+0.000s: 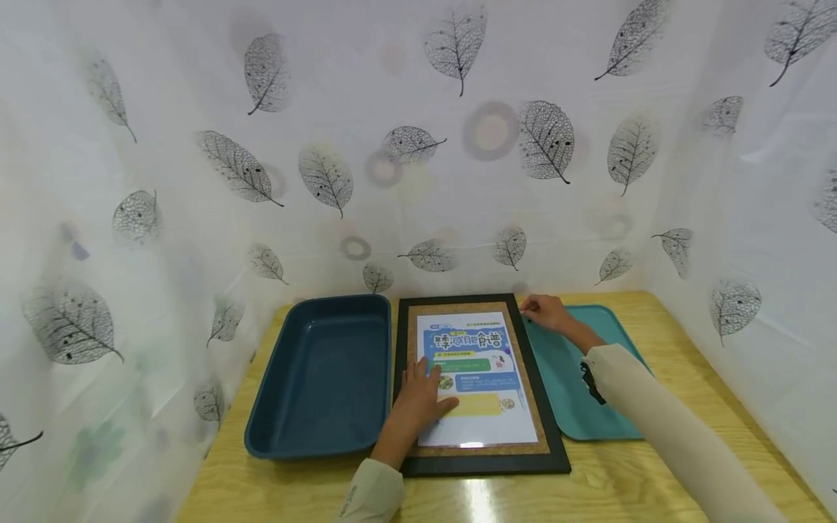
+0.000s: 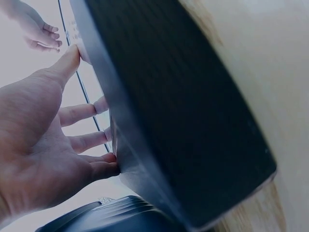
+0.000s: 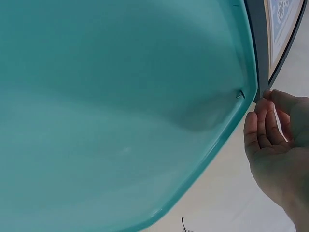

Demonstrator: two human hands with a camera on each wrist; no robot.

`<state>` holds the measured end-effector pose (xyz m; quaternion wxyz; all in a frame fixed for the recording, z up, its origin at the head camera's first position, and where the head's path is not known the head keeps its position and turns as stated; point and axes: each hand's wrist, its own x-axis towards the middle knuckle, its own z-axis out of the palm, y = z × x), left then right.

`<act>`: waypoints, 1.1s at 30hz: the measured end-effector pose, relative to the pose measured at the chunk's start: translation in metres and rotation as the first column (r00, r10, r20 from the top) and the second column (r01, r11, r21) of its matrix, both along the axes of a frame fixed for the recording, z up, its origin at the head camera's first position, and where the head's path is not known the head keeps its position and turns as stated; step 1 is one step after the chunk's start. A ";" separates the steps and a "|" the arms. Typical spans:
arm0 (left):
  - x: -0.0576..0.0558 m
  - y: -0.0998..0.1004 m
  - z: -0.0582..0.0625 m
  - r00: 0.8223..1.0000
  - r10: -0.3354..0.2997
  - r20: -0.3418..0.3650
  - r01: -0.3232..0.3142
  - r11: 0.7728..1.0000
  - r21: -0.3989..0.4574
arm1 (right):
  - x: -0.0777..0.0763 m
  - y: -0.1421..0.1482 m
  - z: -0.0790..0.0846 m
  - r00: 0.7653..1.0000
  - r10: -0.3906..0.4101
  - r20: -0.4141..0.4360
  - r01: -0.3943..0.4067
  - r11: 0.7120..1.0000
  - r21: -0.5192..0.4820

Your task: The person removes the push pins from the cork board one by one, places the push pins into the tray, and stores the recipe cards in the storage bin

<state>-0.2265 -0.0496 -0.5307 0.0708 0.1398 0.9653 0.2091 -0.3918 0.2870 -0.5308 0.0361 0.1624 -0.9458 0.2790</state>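
A framed cork board (image 1: 484, 461) with a black border lies on the table, a printed poster (image 1: 477, 428) with Chinese lettering on it. My left hand (image 1: 418, 396) rests on the poster's left side, fingers spread; the left wrist view shows this hand (image 2: 53, 130) beside the board's thick dark edge (image 2: 183, 116). At the board's far right corner, my right hand (image 1: 552, 314) has thumb and forefinger together. In the right wrist view, the fingertips of this hand (image 3: 280, 150) meet by that corner; whether they pinch something small is unclear. A small pin-like piece (image 3: 240, 94) lies in the teal tray (image 3: 120, 121).
A deep dark-blue tub (image 1: 320, 385) stands left of the board. The teal tray (image 1: 588, 378) sits directly right of it, against the board's border. Behind and at both sides hang pale curtains (image 1: 418, 211) with leaf prints. The table (image 1: 706, 378) is light wood.
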 end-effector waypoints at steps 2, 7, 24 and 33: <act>0.000 0.000 0.000 1.000 0.002 0.003 -0.002 1.000 0.003 | 0.001 0.003 -0.002 1.000 0.001 0.005 -0.001 1.000 0.000; 0.000 0.000 0.001 1.000 0.002 0.010 -0.002 1.000 0.006 | 0.007 0.006 -0.001 1.000 0.005 0.019 -0.005 1.000 -0.014; -0.001 -0.002 -0.001 1.000 -0.010 0.001 0.010 1.000 0.004 | 0.028 0.017 -0.006 0.998 0.047 0.036 -0.047 0.999 -0.008; -0.001 -0.002 -0.002 1.000 -0.014 0.000 0.014 1.000 -0.012 | 0.030 0.024 -0.015 0.997 0.039 0.059 -0.039 0.999 0.000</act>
